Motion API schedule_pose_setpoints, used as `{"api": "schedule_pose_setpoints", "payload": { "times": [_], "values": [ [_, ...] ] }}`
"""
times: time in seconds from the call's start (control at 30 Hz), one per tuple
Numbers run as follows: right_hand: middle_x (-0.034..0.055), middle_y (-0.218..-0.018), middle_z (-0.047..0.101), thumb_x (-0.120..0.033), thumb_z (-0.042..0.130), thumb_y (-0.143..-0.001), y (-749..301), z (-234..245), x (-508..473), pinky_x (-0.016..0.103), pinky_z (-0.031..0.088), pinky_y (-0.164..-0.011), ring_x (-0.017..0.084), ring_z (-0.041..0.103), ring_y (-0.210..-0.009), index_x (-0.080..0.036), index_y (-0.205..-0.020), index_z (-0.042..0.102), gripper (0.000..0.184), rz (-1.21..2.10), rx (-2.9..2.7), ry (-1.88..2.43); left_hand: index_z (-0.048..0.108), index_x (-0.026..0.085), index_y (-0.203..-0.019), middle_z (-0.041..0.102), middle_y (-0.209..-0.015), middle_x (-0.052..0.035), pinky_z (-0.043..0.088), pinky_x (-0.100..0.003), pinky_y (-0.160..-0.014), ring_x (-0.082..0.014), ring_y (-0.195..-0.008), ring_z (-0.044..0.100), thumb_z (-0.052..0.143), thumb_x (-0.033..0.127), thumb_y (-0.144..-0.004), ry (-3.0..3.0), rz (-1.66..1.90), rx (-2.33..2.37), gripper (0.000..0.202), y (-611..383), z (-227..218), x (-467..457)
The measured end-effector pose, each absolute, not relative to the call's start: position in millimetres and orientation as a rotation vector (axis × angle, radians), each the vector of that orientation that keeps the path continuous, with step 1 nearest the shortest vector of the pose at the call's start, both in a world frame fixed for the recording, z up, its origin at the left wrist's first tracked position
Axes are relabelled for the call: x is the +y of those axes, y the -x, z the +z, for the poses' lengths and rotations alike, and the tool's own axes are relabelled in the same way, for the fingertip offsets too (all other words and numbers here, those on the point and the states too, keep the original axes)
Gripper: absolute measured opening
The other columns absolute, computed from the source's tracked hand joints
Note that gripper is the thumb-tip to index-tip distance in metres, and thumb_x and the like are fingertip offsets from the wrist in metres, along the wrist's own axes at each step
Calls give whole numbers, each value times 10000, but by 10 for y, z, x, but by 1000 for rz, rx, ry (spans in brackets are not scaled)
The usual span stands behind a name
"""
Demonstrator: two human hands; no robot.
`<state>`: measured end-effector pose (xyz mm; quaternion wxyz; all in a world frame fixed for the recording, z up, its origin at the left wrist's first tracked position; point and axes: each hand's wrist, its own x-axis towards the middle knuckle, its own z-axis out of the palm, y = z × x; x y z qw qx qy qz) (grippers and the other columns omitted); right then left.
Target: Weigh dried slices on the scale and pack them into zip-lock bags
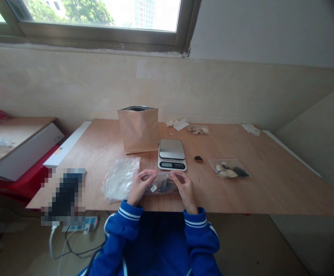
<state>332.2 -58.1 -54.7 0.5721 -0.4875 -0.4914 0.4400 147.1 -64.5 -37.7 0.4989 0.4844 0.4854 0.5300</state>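
Both hands pinch the top edge of a clear zip bag (164,184) at the table's front. Inside it are dark pieces and a small white label. My left hand (141,184) grips the bag's upper left corner, fingers closed. On the other corner, my right hand (185,188) is closed with thumb and fingers on the edge. Just beyond the bag stands a kitchen scale (172,154) with a bare metal plate and a lit display. Next to my left hand lies a stack of clear plastic bags (120,179).
A brown paper pouch (139,131) stands upright, its top open, behind the scale. To the right are a dark stone-like piece (198,158) and a zip bag with pale and dark pieces (229,169). Another filled bag (198,130) lies farther back. A blurred dark device (65,195) sits at the left edge.
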Motion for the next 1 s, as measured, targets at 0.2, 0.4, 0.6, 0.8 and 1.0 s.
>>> {"api": "schedule_pose_setpoints", "payload": {
  "times": [0.2, 0.4, 0.6, 0.8, 1.0],
  "values": [
    [42, -847, 736, -450, 708, -783, -3321, -542, -583, 330, 545, -753, 213, 681, -809, -197, -857, 720, 264, 1013, -1165, 1164, 752, 162, -893, 732, -949, -88, 506, -266, -695, -196, -839, 661, 724, 410, -780, -1188, 1285, 1199, 274, -1470, -424, -642],
    [43, -847, 720, -423, 710, -788, -3314, -542, -587, 318, 538, -737, 200, 659, -797, -191, -829, 733, 236, 933, -1189, 1163, 733, 158, -888, 727, -912, -72, 501, -270, -736, -187, -835, 657, 715, 411, -793, -1205, 1306, 1236, 270, -1492, -451, -645],
    [46, -843, 724, -418, 718, -785, -3302, -556, -576, 312, 536, -733, 192, 657, -786, -181, -836, 733, 243, 924, -1177, 1177, 728, 154, -870, 726, -897, -69, 501, -279, -779, -194, -863, 663, 716, 413, -793, -1226, 1334, 1282, 271, -1492, -478, -630],
    [51, -870, 739, -443, 726, -773, -3292, -529, -581, 319, 559, -749, 203, 679, -816, -181, -857, 723, 274, 1102, -1189, 1118, 732, 155, -934, 725, -962, -81, 506, -300, -825, -212, -930, 664, 707, 404, -806, -1309, 1290, 1202, 282, -1485, -433, -640],
    [24, -777, 707, -453, 728, -769, -3275, -480, -602, 297, 554, -702, 186, 660, -747, -187, -789, 707, 268, 1092, -1216, 1109, 727, 149, -872, 702, -877, -61, 505, -272, -756, -182, -837, 655, 698, 398, -817, -1365, 1310, 1188, 257, -1502, -394, -659]
  ]
}}
